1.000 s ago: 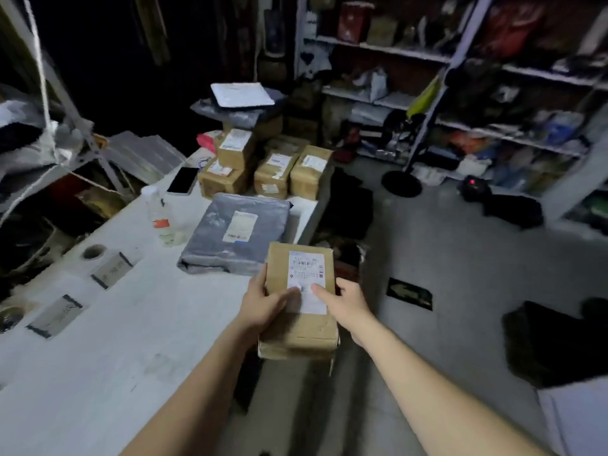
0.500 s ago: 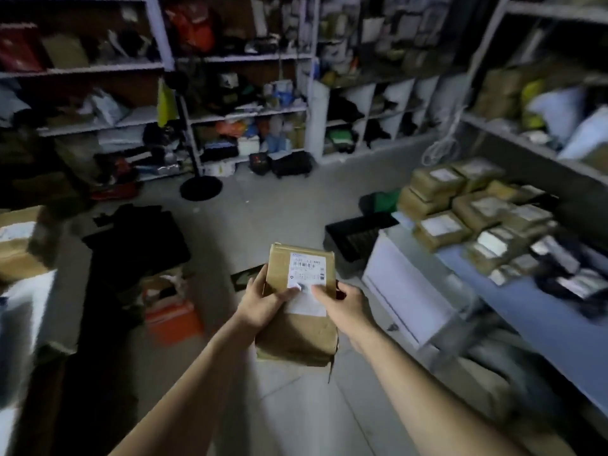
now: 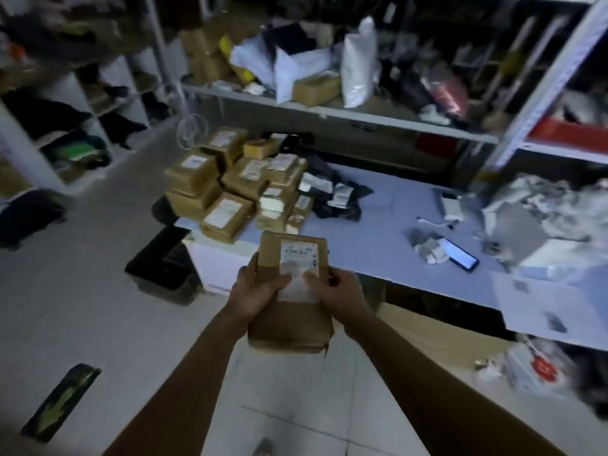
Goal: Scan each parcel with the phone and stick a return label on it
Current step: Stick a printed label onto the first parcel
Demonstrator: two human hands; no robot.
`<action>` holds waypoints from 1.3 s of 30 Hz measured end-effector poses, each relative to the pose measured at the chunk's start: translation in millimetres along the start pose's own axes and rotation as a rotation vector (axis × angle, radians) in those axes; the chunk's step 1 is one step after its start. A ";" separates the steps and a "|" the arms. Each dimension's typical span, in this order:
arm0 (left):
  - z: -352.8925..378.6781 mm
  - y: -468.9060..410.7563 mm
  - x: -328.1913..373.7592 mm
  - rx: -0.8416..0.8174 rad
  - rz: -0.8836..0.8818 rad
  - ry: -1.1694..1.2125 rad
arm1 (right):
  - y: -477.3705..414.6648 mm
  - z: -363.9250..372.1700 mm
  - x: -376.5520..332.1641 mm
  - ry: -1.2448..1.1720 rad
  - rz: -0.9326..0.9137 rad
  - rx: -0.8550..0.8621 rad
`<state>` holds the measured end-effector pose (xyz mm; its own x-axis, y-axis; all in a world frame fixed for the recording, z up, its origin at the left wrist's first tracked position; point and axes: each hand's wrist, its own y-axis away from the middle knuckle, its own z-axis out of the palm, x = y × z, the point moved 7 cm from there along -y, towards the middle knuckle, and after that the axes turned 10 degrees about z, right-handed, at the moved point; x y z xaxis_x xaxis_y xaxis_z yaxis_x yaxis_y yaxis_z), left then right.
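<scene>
Fig.: left hand (image 3: 257, 291) & right hand (image 3: 339, 294) are gripping a brown parcel (image 3: 289, 324) by its side edges, fingers curling under, thumbs pressing on its white label (image 3: 297, 258). Parcel is hovering at the near edge of the blue table (image 3: 378, 218), w/ stacked parcels (image 3: 237, 189) just beyond; phone (image 3: 460, 255) is lying screen-up, well to the right.

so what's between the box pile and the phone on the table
Head view: dark bags by the pile, then bare table, then crumpled paper right beside the phone.
</scene>
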<state>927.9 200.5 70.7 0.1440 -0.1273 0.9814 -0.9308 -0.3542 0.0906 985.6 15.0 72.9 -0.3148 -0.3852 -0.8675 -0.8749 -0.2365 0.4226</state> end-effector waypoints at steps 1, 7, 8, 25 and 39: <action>16.9 -17.4 0.8 -0.045 0.003 -0.003 | -7.4 -15.8 1.7 -0.019 0.022 0.050; 122.0 -93.5 14.2 -0.266 0.027 0.052 | -58.1 -107.6 13.8 -0.076 0.120 0.263; 140.5 -102.0 16.0 -0.303 0.033 0.058 | -66.5 -122.8 17.5 -0.076 0.123 0.305; 345.5 -282.9 -40.9 -0.361 -0.068 -0.002 | -293.7 -282.9 69.0 -0.008 0.238 0.239; 379.3 -349.8 -88.9 -0.329 -0.109 -0.107 | -367.7 -339.8 63.2 0.463 0.376 0.337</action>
<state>1368.1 -15.7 -112.6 0.2667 -0.2076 0.9411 -0.9638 -0.0560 0.2608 1412.4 -225.5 -48.1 -0.4957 -0.7465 -0.4438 -0.8271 0.2499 0.5035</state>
